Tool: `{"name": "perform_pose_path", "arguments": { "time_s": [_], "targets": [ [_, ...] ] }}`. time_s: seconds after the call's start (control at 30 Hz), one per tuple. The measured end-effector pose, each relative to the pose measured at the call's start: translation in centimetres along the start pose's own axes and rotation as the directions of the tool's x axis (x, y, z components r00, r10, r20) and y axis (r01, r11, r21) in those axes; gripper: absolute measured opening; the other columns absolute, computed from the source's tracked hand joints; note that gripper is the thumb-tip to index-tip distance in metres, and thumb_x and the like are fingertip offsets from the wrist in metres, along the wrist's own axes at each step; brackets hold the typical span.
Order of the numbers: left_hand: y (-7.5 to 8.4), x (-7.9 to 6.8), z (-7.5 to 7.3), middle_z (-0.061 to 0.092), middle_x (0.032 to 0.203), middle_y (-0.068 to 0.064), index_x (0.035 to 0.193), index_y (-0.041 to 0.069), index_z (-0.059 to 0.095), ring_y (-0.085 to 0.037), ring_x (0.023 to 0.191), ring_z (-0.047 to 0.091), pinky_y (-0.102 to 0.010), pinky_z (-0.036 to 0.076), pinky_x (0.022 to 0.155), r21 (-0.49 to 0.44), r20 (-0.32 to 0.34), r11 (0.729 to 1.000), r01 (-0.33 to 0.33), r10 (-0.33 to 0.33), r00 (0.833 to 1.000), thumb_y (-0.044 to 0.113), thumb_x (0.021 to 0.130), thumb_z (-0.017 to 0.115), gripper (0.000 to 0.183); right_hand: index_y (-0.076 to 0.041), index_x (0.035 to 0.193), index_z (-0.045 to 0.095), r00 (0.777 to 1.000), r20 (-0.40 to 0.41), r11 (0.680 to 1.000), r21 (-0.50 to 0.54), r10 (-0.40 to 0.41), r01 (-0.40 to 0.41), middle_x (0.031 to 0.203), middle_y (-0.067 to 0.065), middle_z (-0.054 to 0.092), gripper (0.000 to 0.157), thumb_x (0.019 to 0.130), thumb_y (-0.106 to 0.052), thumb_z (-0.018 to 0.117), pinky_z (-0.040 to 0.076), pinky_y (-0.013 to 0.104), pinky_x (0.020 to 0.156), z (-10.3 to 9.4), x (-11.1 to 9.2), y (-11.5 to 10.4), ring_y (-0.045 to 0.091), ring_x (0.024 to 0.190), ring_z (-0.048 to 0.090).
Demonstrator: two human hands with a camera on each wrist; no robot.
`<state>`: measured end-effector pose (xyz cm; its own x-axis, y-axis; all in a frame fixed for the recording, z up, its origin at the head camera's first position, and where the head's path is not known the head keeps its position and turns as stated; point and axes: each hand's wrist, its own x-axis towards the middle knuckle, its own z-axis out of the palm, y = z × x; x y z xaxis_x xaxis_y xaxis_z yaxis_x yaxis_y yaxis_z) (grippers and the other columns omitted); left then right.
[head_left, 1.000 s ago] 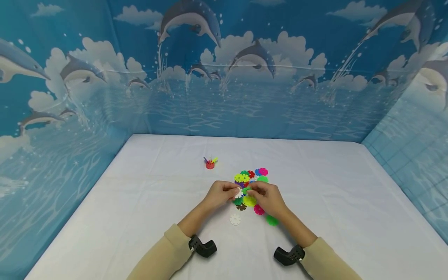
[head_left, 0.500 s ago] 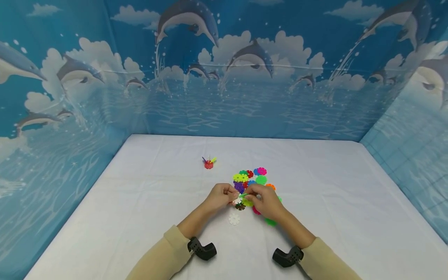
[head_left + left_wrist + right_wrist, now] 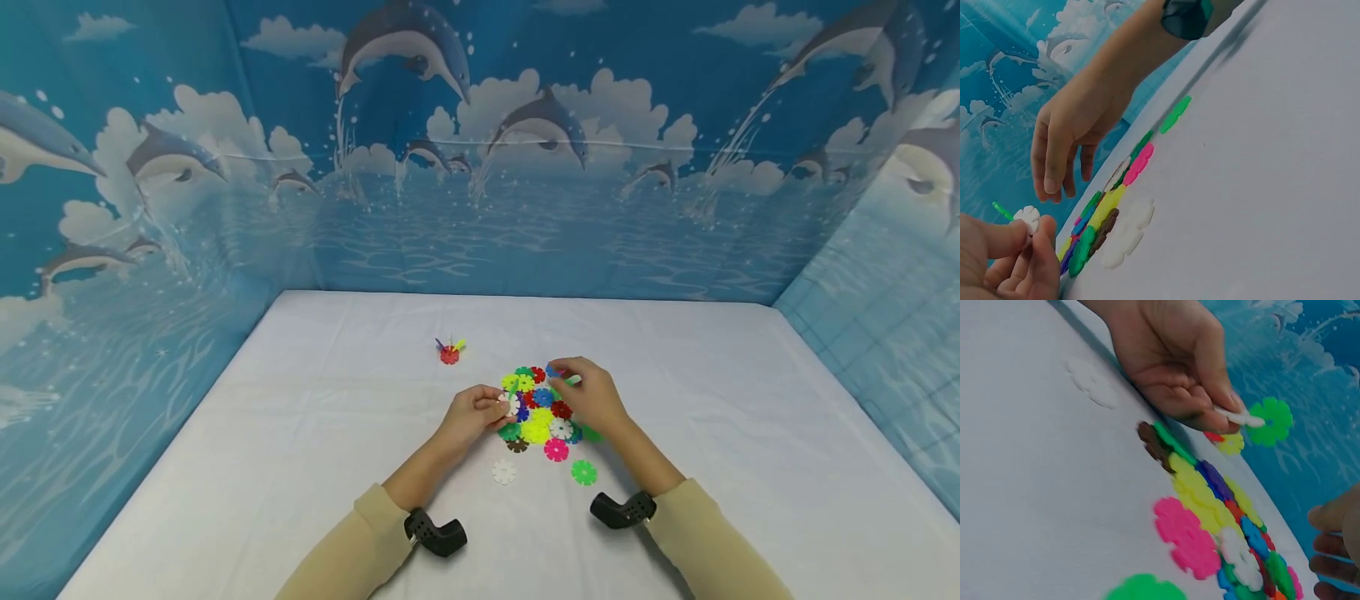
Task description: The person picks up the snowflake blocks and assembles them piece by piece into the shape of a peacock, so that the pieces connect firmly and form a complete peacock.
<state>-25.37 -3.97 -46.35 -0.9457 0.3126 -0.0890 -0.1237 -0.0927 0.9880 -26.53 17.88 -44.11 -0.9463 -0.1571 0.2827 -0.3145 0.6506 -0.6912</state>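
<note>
My left hand (image 3: 467, 418) pinches a white notched building disc (image 3: 1240, 417) between thumb and fingers. A green disc (image 3: 1269, 422) stands crosswise, slotted into the white one's edge. The joined pair is held up over the left side of a pile of flower-shaped discs. My right hand (image 3: 596, 398) hovers at the far right of that pile, fingers bent loosely downward. The left wrist view shows nothing between its fingers. Below it lie a blue disc (image 3: 543, 397), a dark red disc (image 3: 561, 409) and a white disc (image 3: 561, 428), with yellow discs (image 3: 536, 429) beside them.
A small joined piece with a red disc (image 3: 450, 356) and upright discs stands farther back to the left. Nearer me lie a loose white disc (image 3: 504, 472), a green disc (image 3: 584, 472) and a pink disc (image 3: 556, 450). Dolphin-print cloth walls surround the white table (image 3: 360, 333).
My right hand has let go of the green disc and moved away right and back over the pile. The green disc now stays on the white one in my left hand, which rose slightly.
</note>
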Motion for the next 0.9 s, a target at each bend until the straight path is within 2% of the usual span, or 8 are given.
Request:
{"name": "perform_pose_path", "arguments": {
  "time_s": [0.1,0.2,0.37,0.5,0.63,0.77,0.9],
  "targets": [
    [0.1,0.0,-0.1,0.061,0.085,-0.009,0.112,-0.011,0.052,-0.021,0.088,0.071,-0.024,0.055,0.078,-0.018,-0.023,1.000,0.007,-0.007,1.000,0.000,0.096,0.059,0.020,0.006,0.120,0.062,0.993,0.003,0.991,-0.067,0.115,-0.115,0.111,0.021,0.061,0.031,0.096,-0.012,0.062,0.051,0.048,0.086,-0.4,1.8,1.4,0.034,0.098,0.057],
    [0.0,-0.1,-0.1,0.059,0.085,-0.009,0.109,-0.011,0.051,-0.024,0.093,0.070,-0.024,0.055,0.079,-0.076,-0.046,0.997,0.003,-0.007,0.999,-0.002,0.095,0.060,0.019,0.009,0.119,0.061,0.977,0.035,0.972,-0.115,0.209,-0.203,0.108,0.023,0.058,0.033,0.095,-0.014,0.064,0.050,0.048,0.089,-0.5,3.1,2.6,0.036,0.099,0.054],
    [0.2,0.0,-0.3,0.065,0.083,-0.007,0.108,-0.009,0.052,-0.021,0.087,0.071,-0.022,0.055,0.074,-0.129,-0.070,0.992,0.013,-0.022,0.997,-0.001,0.094,0.061,0.018,0.007,0.109,0.061,0.957,0.071,0.957,-0.088,0.282,-0.276,0.099,0.019,0.055,0.029,0.093,-0.017,0.067,0.050,0.042,0.081,-0.6,3.9,3.0,0.032,0.092,0.051],
    [0.3,0.0,-0.3,0.068,0.081,-0.005,0.106,-0.007,0.054,-0.014,0.078,0.071,-0.018,0.054,0.067,-0.124,-0.075,0.992,0.029,-0.038,0.996,0.002,0.094,0.063,0.018,0.001,0.100,0.056,0.968,0.054,0.969,-0.009,0.245,-0.245,0.089,0.013,0.056,0.021,0.094,-0.015,0.068,0.047,0.032,0.068,-0.8,3.5,2.4,0.027,0.082,0.050],
    [0.3,0.0,-0.4,0.069,0.081,-0.005,0.107,-0.007,0.055,-0.012,0.075,0.070,-0.017,0.054,0.065,-0.120,-0.057,0.993,0.021,-0.028,0.998,0.003,0.094,0.063,0.018,-0.002,0.097,0.056,0.991,0.030,0.982,0.129,0.134,-0.137,0.084,0.009,0.063,0.016,0.092,-0.011,0.068,0.049,0.024,0.065,-0.5,2.2,1.1,0.025,0.077,0.057],
    [0.2,0.0,-0.3,0.070,0.080,-0.005,0.110,-0.008,0.055,-0.011,0.073,0.070,-0.016,0.053,0.064,-0.113,-0.043,0.993,0.019,-0.024,0.999,0.003,0.095,0.062,0.020,0.001,0.102,0.060,0.998,0.061,0.958,0.287,0.010,-0.027,0.085,0.011,0.068,0.015,0.092,-0.007,0.068,0.055,0.023,0.071,0.3,0.8,-0.4,0.026,0.079,0.067],
    [0.1,0.1,-0.3,0.070,0.080,-0.005,0.110,-0.008,0.056,-0.010,0.072,0.069,-0.016,0.053,0.064,-0.103,-0.046,0.995,0.015,-0.020,0.999,0.004,0.095,0.062,0.020,0.002,0.106,0.066,0.993,0.107,0.941,0.339,-0.051,0.012,0.090,0.011,0.069,0.016,0.092,-0.007,0.068,0.055,0.023,0.075,0.9,-0.2,-1.4,0.027,0.084,0.068]
  ]
}}
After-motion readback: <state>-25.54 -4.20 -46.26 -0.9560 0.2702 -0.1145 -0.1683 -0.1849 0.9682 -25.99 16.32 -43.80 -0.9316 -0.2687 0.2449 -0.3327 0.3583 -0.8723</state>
